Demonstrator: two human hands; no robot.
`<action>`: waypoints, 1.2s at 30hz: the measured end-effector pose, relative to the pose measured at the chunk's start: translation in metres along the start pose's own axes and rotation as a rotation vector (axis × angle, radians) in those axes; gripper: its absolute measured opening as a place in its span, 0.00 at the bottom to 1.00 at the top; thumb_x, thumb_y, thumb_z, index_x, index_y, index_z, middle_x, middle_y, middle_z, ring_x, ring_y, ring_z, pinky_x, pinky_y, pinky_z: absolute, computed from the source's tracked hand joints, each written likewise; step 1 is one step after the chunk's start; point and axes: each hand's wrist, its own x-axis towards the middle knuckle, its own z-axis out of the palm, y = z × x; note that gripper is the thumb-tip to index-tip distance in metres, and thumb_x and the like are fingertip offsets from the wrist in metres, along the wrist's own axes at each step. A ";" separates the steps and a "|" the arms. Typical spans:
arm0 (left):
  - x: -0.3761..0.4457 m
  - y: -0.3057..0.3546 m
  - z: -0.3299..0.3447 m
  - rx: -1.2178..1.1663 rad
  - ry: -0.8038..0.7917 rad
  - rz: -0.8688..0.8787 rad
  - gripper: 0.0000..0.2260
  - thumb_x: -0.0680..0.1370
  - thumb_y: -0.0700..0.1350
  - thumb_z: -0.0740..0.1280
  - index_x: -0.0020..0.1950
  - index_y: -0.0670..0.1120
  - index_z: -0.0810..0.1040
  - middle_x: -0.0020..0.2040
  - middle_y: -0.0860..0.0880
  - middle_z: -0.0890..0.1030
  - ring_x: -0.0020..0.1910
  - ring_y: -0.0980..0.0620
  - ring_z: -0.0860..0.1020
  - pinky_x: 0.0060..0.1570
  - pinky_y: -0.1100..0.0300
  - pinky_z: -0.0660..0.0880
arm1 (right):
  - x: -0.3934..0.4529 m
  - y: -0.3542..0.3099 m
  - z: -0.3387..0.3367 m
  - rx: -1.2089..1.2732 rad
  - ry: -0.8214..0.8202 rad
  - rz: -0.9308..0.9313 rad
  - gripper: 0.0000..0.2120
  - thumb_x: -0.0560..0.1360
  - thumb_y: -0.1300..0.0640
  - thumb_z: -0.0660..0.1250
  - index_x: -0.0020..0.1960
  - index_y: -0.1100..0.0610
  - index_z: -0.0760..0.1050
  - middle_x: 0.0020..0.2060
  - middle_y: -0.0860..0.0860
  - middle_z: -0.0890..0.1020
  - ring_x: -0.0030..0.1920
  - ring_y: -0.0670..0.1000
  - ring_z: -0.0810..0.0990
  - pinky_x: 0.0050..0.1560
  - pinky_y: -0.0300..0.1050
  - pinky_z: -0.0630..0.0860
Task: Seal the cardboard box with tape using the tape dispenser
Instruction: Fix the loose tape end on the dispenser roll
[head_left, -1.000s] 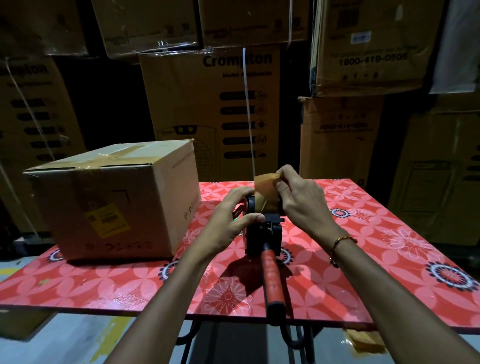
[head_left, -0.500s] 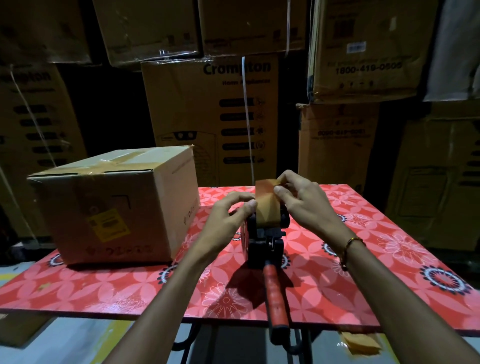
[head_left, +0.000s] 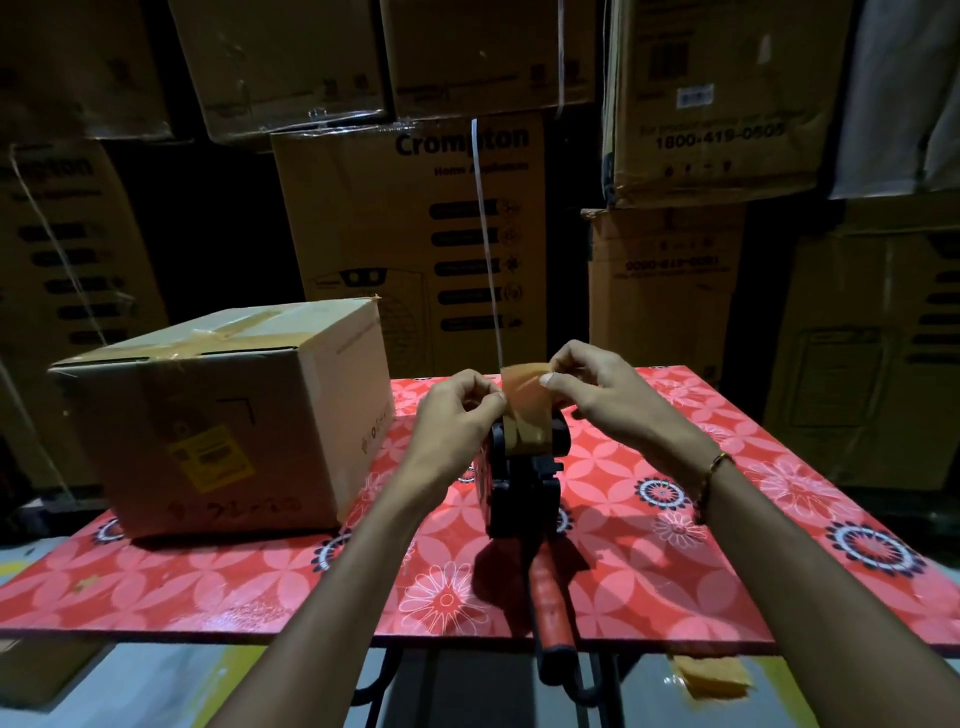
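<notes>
A black tape dispenser (head_left: 522, 493) with a red-orange handle (head_left: 553, 608) lies on the red floral table (head_left: 208, 587), handle toward me. A strip of brown tape (head_left: 524, 402) rises from its roll. My left hand (head_left: 460, 421) pinches the strip's left edge and my right hand (head_left: 597, 387) pinches its top right corner, holding it upright above the dispenser. The cardboard box (head_left: 218, 415) sits to the left on the table, its top flaps closed with tape across them and a yellow label on its front.
Stacked printed cartons (head_left: 410, 223) form a wall behind the table. A white strap (head_left: 488, 249) hangs down just behind the tape. A crumpled brown tape scrap (head_left: 711, 675) lies on the floor below the table's near right edge.
The brown tape strip has been pulled higher out of the dispenser. My left hand moved from the dispenser body up to the strip's edge. The view shifted slightly downward.
</notes>
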 end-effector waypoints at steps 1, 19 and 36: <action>0.000 0.000 0.000 0.007 0.009 -0.003 0.06 0.79 0.41 0.68 0.43 0.43 0.79 0.44 0.43 0.83 0.43 0.50 0.80 0.46 0.54 0.77 | -0.001 0.001 -0.002 0.055 -0.031 0.022 0.06 0.78 0.46 0.67 0.46 0.47 0.77 0.48 0.53 0.84 0.53 0.58 0.83 0.55 0.63 0.79; 0.000 -0.001 0.008 0.032 0.049 0.006 0.07 0.79 0.41 0.67 0.41 0.46 0.78 0.40 0.49 0.80 0.39 0.55 0.77 0.40 0.61 0.74 | -0.024 0.020 0.012 0.382 0.144 0.027 0.03 0.76 0.62 0.72 0.48 0.61 0.83 0.48 0.61 0.86 0.47 0.51 0.83 0.58 0.63 0.78; -0.003 0.000 0.001 -0.115 -0.008 0.025 0.08 0.79 0.37 0.68 0.53 0.49 0.81 0.50 0.51 0.84 0.49 0.57 0.81 0.43 0.69 0.76 | -0.021 0.022 0.021 0.263 0.178 -0.009 0.05 0.79 0.57 0.69 0.52 0.53 0.83 0.49 0.49 0.86 0.52 0.49 0.84 0.59 0.53 0.81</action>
